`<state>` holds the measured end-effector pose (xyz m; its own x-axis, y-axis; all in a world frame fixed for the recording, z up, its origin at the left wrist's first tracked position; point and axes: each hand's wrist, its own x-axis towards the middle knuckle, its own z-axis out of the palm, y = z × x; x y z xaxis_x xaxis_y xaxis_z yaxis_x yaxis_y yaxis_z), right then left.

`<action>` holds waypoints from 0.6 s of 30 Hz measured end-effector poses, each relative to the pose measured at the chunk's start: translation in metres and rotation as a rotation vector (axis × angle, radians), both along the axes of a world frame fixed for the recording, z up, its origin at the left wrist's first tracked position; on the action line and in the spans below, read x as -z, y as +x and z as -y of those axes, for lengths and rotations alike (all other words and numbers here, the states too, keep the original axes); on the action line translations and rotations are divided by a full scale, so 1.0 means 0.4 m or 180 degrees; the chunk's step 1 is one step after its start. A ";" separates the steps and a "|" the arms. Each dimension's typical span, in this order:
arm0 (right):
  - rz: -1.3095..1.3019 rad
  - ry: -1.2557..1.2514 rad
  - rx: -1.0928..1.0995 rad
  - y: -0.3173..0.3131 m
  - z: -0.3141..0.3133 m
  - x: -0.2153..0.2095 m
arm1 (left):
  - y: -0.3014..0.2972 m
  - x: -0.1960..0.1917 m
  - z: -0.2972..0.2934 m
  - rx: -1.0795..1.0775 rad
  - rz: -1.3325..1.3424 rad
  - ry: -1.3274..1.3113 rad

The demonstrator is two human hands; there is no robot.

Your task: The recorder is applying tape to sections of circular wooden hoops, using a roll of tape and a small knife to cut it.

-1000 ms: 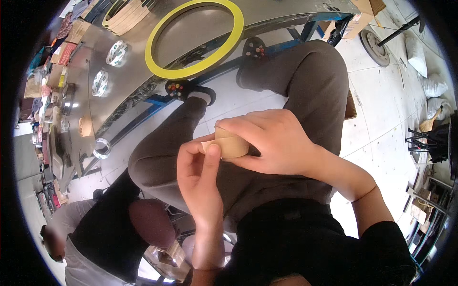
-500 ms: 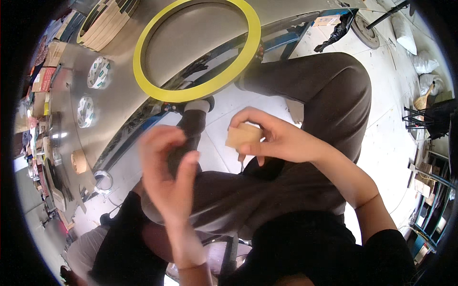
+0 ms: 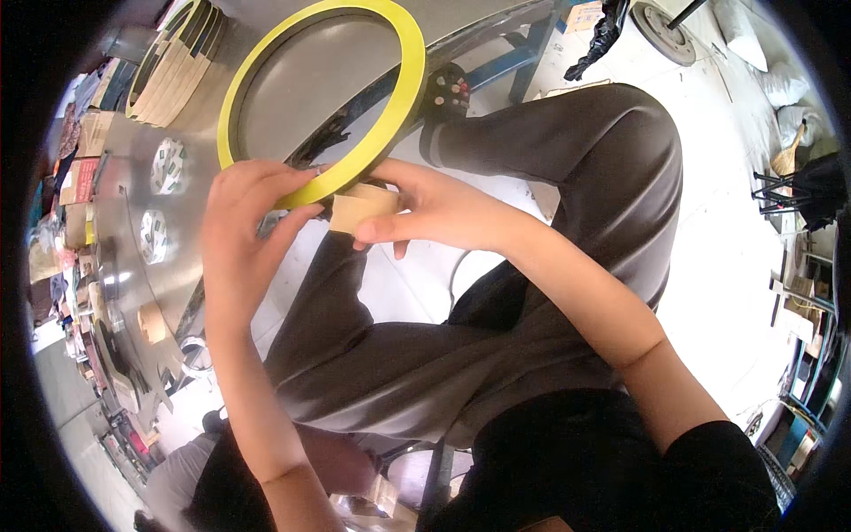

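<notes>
A large yellow ring with a flat face lies at the near edge of the metal table, its near rim reaching out past that edge. My left hand pinches this near rim, fingers above and thumb below. In my right hand is a roll of tan tape, gripped between thumb and fingers just under the ring. Some right fingertips are hidden behind the roll and the ring. Whether the tape touches the ring I cannot tell.
A stack of similar rings stands at the far left. Two white patterned tape rolls and a tan roll sit along the table's left. Black plastic hangs at the far right, beside a round metal base. My legs are below.
My left hand has moved away from me and left, from free air onto the ring's near rim. My right hand has carried the tape roll left and up to the ring.
</notes>
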<state>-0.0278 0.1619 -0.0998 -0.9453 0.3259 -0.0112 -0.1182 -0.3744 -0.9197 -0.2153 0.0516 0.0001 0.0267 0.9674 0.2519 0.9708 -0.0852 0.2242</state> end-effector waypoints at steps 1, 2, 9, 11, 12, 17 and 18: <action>0.0011 0.0125 0.0031 0.003 -0.002 0.001 | 0.003 0.003 0.002 -0.0138 0.0174 -0.0026; 0.0002 0.0121 0.0018 0.010 -0.009 -0.002 | 0.011 0.004 0.002 -0.0150 0.0165 -0.0030; 0.0155 0.0530 -0.0134 0.073 -0.074 0.009 | 0.108 0.013 -0.023 -0.0246 0.0151 0.0055; 0.0082 0.0577 -0.0075 0.085 -0.083 0.022 | 0.124 0.019 -0.030 -0.0311 0.0078 -0.0003; 0.0074 0.0512 -0.0097 0.083 -0.081 0.014 | 0.129 0.021 -0.027 -0.0331 0.0002 0.0120; -0.0057 0.0344 0.0066 0.064 -0.066 0.043 | 0.139 0.010 -0.034 -0.0405 -0.0123 0.0159; -0.0123 0.0103 0.0322 0.051 -0.048 0.054 | 0.141 0.005 -0.036 -0.0424 -0.0007 0.0065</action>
